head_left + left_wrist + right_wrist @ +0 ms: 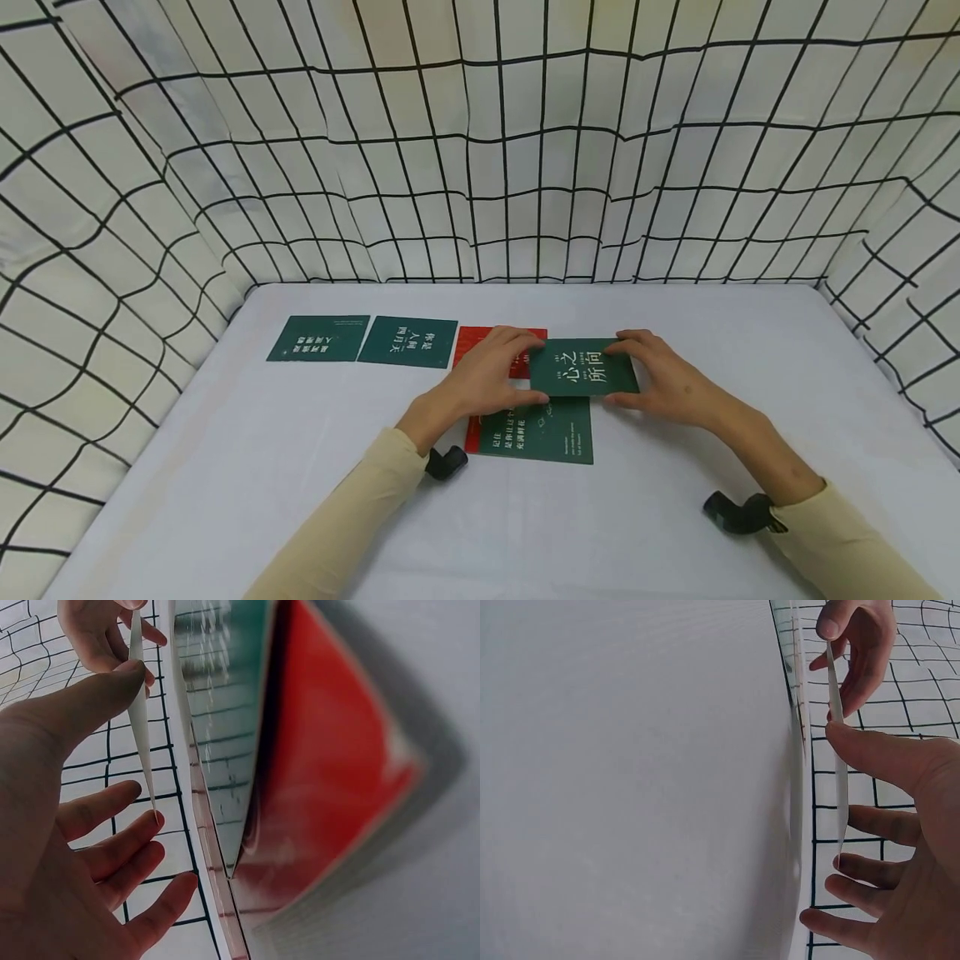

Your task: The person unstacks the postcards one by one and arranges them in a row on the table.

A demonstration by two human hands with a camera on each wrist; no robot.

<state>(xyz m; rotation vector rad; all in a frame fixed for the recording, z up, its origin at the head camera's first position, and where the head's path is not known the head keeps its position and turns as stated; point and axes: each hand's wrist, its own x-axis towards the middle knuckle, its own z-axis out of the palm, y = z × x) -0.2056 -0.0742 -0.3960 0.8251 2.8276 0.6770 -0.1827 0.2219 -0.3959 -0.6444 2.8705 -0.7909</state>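
Observation:
Both hands hold a dark green card [583,367] with white lettering, raised above the table. At its left end, the left hand [491,373] grips it between thumb and fingers. The right hand [660,379] pinches the opposite end in the same way. Edge-on, the card [139,724] looks like a thin pale strip in the left wrist view; the right wrist view likewise shows the card [840,780] from its edge. Below the hands lies another green card [558,437] over a red one [473,435]. Behind the left hand, a red card [472,336] is partly hidden.
Two more green cards, one farther left [318,339] and one nearer the middle [408,342], lie side by side toward the back of the white-covered table [225,500]. A black wire grid [517,167] with white cloth behind it borders the back and sides.

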